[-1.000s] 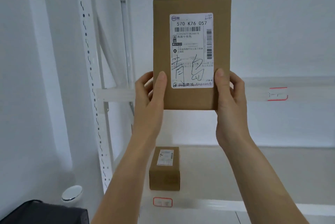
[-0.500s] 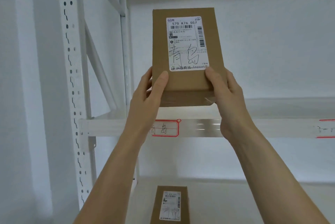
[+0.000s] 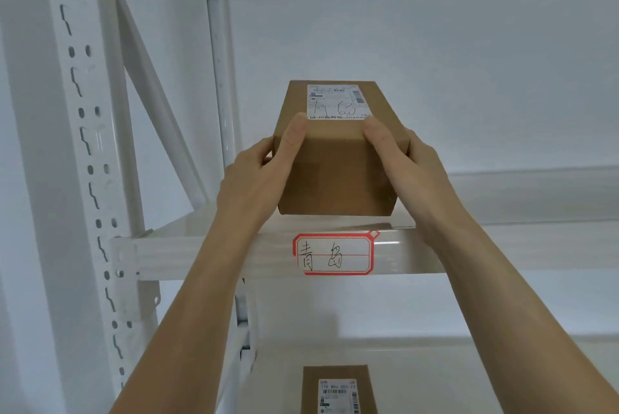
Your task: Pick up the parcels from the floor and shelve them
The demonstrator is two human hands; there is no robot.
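Observation:
A brown cardboard parcel [image 3: 336, 176] with a white shipping label on top lies flat at the front of a white shelf board [image 3: 214, 229]. My left hand [image 3: 258, 179] grips its left side, thumb on the top face. My right hand [image 3: 405, 172] holds the right side the same way. The parcel's bottom edge meets the shelf surface just above a red-bordered handwritten tag [image 3: 335, 254] on the shelf's front beam. A second labelled brown parcel [image 3: 338, 390] lies on the shelf below, at the bottom of the view.
The rack's white perforated upright [image 3: 83, 145] and a diagonal brace [image 3: 160, 95] stand to the left. A rear post [image 3: 219, 79] rises behind the parcel's left. The shelf board runs on to the right [image 3: 536, 199], with the white wall behind.
The parcel has tipped from upright, label facing me, to lying flat, and has come down onto the shelf. My view has risen, so the tagged beam sits lower in frame.

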